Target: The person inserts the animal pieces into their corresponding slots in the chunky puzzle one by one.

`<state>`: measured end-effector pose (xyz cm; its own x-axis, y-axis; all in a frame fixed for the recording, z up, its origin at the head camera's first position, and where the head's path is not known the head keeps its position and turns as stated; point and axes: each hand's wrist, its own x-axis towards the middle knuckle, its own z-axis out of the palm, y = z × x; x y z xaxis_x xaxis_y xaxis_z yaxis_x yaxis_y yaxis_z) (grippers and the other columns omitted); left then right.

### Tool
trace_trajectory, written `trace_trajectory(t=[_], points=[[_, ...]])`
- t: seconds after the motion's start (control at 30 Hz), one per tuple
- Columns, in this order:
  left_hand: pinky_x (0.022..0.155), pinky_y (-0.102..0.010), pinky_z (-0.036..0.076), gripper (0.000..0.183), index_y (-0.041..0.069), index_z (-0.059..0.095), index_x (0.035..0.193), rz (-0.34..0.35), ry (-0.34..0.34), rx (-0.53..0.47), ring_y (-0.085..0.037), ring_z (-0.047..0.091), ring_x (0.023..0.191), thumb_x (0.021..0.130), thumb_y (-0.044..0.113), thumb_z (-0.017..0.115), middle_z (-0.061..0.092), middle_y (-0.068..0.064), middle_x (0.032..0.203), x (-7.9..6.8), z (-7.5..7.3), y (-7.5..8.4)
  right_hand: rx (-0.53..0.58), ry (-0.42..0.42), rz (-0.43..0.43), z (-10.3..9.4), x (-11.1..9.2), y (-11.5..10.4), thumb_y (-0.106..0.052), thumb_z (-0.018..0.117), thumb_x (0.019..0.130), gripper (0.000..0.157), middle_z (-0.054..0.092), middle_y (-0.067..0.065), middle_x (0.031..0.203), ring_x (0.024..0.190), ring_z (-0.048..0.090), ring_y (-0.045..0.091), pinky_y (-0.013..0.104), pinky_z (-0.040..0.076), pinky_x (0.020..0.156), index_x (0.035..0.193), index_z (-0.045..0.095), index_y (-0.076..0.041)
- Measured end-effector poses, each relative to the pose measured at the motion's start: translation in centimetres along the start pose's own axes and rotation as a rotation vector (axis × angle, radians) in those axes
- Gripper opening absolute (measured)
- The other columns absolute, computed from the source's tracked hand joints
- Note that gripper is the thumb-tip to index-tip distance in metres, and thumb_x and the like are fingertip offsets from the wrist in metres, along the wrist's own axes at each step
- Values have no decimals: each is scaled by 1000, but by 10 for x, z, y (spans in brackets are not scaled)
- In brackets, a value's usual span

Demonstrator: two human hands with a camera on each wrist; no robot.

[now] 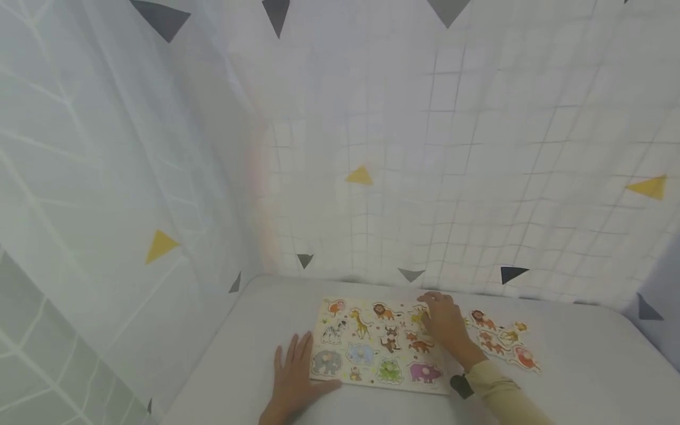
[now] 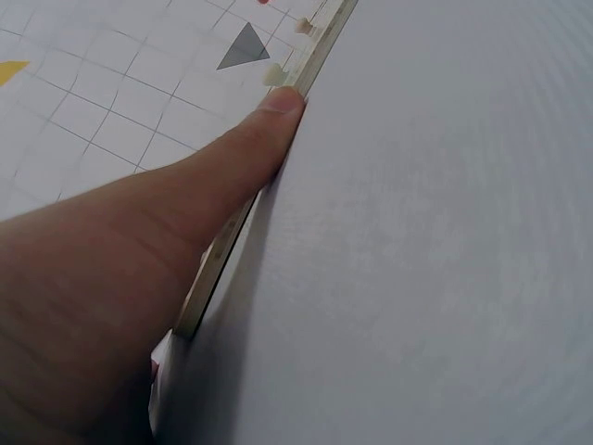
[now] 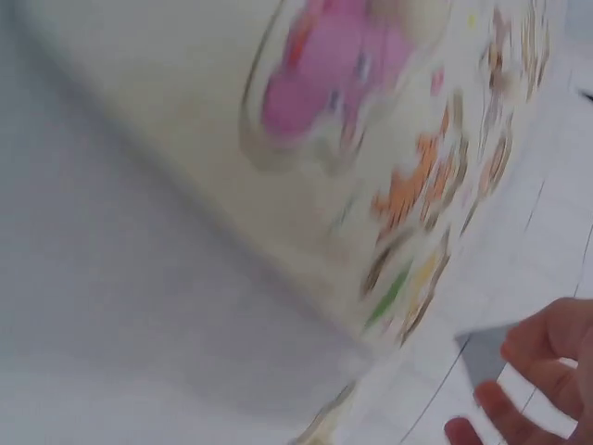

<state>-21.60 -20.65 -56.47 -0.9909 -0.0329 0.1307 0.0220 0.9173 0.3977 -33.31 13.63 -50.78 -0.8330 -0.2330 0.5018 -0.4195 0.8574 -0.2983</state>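
A wooden animal puzzle board [image 1: 369,373] lies on the table with several animal pictures on it. My left hand [image 1: 294,378] rests at its near left corner, fingers spread beside the left side. In the left wrist view the thumb [image 2: 246,139] presses along the board's front edge. Over the far right corner is my right hand [image 1: 445,319], partly hiding a yellow animal. Its fingers [image 3: 547,338] are bent and apart with nothing between them in the right wrist view. A purple hippo piece [image 1: 425,372] sits at the board's near right corner.
Right of the board, several loose pieces lie close together, among them a lion [image 1: 483,320], an orange pair of animals [image 1: 494,344] and a red-pink one [image 1: 525,357]. The white table [image 1: 584,378] meets a patterned cloth wall [image 1: 467,195] at the back.
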Motion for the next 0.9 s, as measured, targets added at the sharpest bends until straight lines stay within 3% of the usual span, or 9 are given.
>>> trace_trajectory(t=[0.1,0.27,0.43,0.57,0.9], points=[[128,-71,6,130,12,31,162,-2,2,14,-38,22,160,65,91,66,32,-8,170,0,1,-1,-60,-4,55,-5,0,13,-2,70,83,33,67,28,125,111,63,53,66,57,83,116,71,1],[128,-71,7,130,11,31,161,-1,0,28,-38,22,160,65,92,66,33,-8,170,0,1,-1,-138,-77,120,-7,-8,28,-5,69,87,32,66,31,128,114,62,55,69,54,90,117,70,5],[128,-72,8,129,10,32,161,1,-1,22,-38,24,159,65,90,68,34,-8,169,-1,-1,0,-141,-183,128,-9,-17,36,-7,64,92,27,65,34,127,111,64,55,68,53,92,115,70,7],[127,-72,7,129,9,33,160,9,-4,8,-39,24,158,66,88,69,34,-10,169,-2,-3,3,-109,-251,129,-11,-20,39,-3,64,90,30,67,33,123,110,65,54,68,53,95,116,70,9],[127,-72,8,128,8,32,160,17,-5,18,-39,25,158,67,88,69,34,-10,169,-2,-5,4,-53,-198,140,-9,-26,48,2,65,89,24,69,30,119,111,65,50,64,55,93,111,71,8]])
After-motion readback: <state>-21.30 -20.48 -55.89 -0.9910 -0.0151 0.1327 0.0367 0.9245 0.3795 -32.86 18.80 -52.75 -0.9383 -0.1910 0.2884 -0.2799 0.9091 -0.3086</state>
